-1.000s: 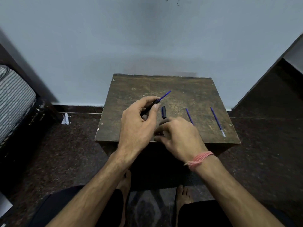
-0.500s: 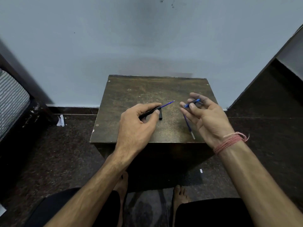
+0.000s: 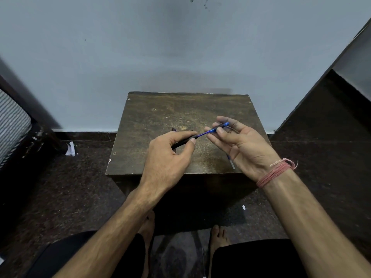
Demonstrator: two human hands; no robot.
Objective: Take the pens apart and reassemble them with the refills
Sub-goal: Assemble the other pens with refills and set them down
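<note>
My left hand point(image 3: 167, 157) grips a black pen barrel point(image 3: 181, 143) over the small wooden table point(image 3: 180, 113). A blue refill point(image 3: 202, 134) sticks out of the barrel's right end. My right hand point(image 3: 239, 146) pinches a short blue pen piece point(image 3: 219, 127) between thumb and fingers, and its left end meets the refill's tip. Another blue refill point(image 3: 230, 162) lies on the table under my right hand, mostly hidden. A small dark pen part point(image 3: 173, 129) peeks out behind my left hand.
The table stands against a pale blue wall point(image 3: 180, 47). A striped mattress point(image 3: 12, 125) is at the far left, a dark cabinet point(image 3: 331, 109) at the right. My bare feet point(image 3: 217, 235) rest on the dark speckled floor below the table.
My right hand picked up the blue pen piece from the table and brought it left to the refill's tip. My left hand has kept the barrel, raised slightly.
</note>
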